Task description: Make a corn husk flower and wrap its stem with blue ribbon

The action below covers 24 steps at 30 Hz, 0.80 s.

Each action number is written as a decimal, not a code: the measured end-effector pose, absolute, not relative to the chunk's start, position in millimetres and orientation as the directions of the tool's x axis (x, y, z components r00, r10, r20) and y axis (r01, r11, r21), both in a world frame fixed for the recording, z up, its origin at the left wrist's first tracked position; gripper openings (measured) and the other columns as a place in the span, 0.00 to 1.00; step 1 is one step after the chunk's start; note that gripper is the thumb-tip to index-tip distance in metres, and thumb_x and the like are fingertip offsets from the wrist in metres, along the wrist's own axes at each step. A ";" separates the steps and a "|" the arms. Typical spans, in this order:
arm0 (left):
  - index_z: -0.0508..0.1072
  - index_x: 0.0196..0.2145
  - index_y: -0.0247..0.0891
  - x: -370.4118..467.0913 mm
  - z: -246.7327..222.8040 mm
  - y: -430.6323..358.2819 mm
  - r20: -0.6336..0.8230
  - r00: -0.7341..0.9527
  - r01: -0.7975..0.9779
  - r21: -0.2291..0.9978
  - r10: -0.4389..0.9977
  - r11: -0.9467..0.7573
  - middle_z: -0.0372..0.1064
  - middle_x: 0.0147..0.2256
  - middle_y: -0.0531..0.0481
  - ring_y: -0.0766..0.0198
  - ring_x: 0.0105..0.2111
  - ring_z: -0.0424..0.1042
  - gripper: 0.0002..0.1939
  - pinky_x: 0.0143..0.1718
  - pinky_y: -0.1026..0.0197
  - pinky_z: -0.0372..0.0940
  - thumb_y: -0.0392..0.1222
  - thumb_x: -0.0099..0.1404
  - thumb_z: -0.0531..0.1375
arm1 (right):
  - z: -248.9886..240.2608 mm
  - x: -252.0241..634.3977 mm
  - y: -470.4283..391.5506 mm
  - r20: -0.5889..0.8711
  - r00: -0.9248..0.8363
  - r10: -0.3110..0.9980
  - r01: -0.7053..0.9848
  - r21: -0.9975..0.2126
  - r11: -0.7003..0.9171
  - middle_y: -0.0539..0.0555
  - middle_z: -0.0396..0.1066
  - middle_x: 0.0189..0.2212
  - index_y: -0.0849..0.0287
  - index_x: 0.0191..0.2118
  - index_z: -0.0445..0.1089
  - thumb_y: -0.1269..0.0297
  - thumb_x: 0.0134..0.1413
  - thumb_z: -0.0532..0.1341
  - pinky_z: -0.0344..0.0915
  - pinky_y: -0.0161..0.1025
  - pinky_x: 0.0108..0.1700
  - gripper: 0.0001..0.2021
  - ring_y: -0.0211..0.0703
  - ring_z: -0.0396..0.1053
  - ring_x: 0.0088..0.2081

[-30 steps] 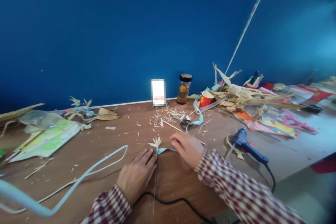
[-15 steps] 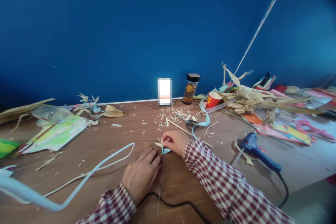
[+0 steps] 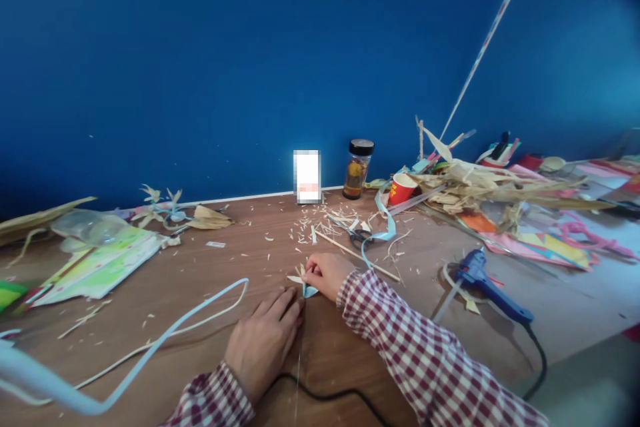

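Observation:
My right hand (image 3: 327,273) pinches a small piece of pale corn husk (image 3: 295,279) between thumb and fingertips, low over the brown table. A strip of light blue ribbon (image 3: 311,291) shows just beneath those fingers, touching the husk. From the near left, my left hand (image 3: 263,340) lies palm down on the table with its fingers stretched out. Its fingertips are beside the ribbon, and its thumb is hidden. Most of the husk piece is covered by the right fingers.
A blue glue gun (image 3: 493,287) lies right. Scissors (image 3: 361,237) rest among husk scraps (image 3: 313,223) beyond the hands. Behind are a lidded jar (image 3: 358,170), red paper cup (image 3: 402,189) and husk pile (image 3: 480,180). A white lamp arm (image 3: 165,337) crosses the left; a black cable (image 3: 340,395) runs near me.
The view has shifted slightly, so everything sits a little further left. Both hands stay almost in place, the right one still pinching the husk piece.

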<state>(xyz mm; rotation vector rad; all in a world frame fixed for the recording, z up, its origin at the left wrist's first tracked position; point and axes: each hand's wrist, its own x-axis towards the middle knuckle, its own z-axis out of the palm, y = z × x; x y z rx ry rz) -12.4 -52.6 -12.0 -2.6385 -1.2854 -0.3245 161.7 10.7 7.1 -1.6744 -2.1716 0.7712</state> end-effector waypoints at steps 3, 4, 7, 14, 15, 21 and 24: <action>0.70 0.46 0.43 -13.6 -13.8 -52.4 0.285 0.595 0.790 -0.037 0.752 -0.612 0.68 0.48 0.47 0.55 0.45 0.67 0.16 0.39 0.56 0.66 0.40 0.63 0.49 | 7.6 163.6 10.3 -0.042 -0.315 0.948 0.760 -0.610 0.225 0.48 0.68 0.24 0.57 0.28 0.69 0.61 0.46 0.60 0.51 0.31 0.27 0.06 0.34 0.62 0.26; 0.70 0.47 0.43 -14.4 -14.2 -52.3 0.285 0.592 0.790 -0.016 0.754 -0.614 0.68 0.48 0.48 0.55 0.46 0.67 0.16 0.40 0.56 0.66 0.40 0.62 0.50 | 7.1 164.5 9.6 -0.023 -0.318 0.948 0.748 -0.620 0.236 0.48 0.68 0.25 0.58 0.28 0.69 0.61 0.47 0.59 0.51 0.31 0.27 0.06 0.34 0.62 0.26; 0.69 0.47 0.44 -17.9 -13.8 -50.8 0.290 0.558 0.789 0.105 0.778 -0.605 0.67 0.48 0.48 0.55 0.46 0.67 0.16 0.43 0.54 0.64 0.41 0.62 0.50 | 3.8 166.7 7.9 0.019 -0.316 0.949 0.713 -0.654 0.251 0.49 0.69 0.26 0.58 0.28 0.70 0.62 0.47 0.59 0.52 0.31 0.28 0.06 0.35 0.62 0.28; 0.74 0.35 0.38 -15.7 -2.4 -32.9 -0.024 0.157 0.610 0.788 0.987 -0.078 0.73 0.31 0.47 0.61 0.29 0.71 0.17 0.28 0.61 0.66 0.50 0.60 0.51 | 0.9 165.6 7.3 0.104 -0.319 0.942 0.634 -0.715 0.294 0.48 0.69 0.26 0.58 0.28 0.70 0.63 0.48 0.59 0.53 0.31 0.30 0.05 0.35 0.63 0.28; 0.74 0.34 0.36 -13.3 -0.3 -29.6 -0.130 0.137 0.542 0.840 0.982 0.035 0.73 0.28 0.47 0.62 0.26 0.70 0.18 0.24 0.63 0.65 0.51 0.59 0.52 | 1.5 165.3 6.8 0.116 -0.323 0.939 0.627 -0.717 0.304 0.48 0.69 0.26 0.58 0.28 0.70 0.63 0.48 0.59 0.53 0.31 0.30 0.05 0.35 0.63 0.28; 0.74 0.27 0.33 -0.2 7.6 -14.4 -0.333 0.118 0.345 0.897 0.936 0.275 0.69 0.22 0.50 0.71 0.18 0.61 0.17 0.17 0.70 0.56 0.52 0.50 0.59 | 4.8 166.2 3.9 0.139 -0.317 0.938 0.629 -0.710 0.318 0.49 0.70 0.26 0.58 0.28 0.70 0.63 0.48 0.59 0.54 0.31 0.30 0.05 0.35 0.63 0.29; 0.73 0.26 0.33 1.3 4.8 -11.3 -0.365 0.129 0.272 0.907 0.922 0.321 0.66 0.19 0.53 0.73 0.17 0.59 0.16 0.16 0.71 0.53 0.50 0.47 0.62 | 6.5 167.0 3.6 0.142 -0.325 0.935 0.630 -0.705 0.326 0.49 0.70 0.27 0.58 0.29 0.70 0.63 0.49 0.59 0.54 0.31 0.31 0.05 0.35 0.64 0.30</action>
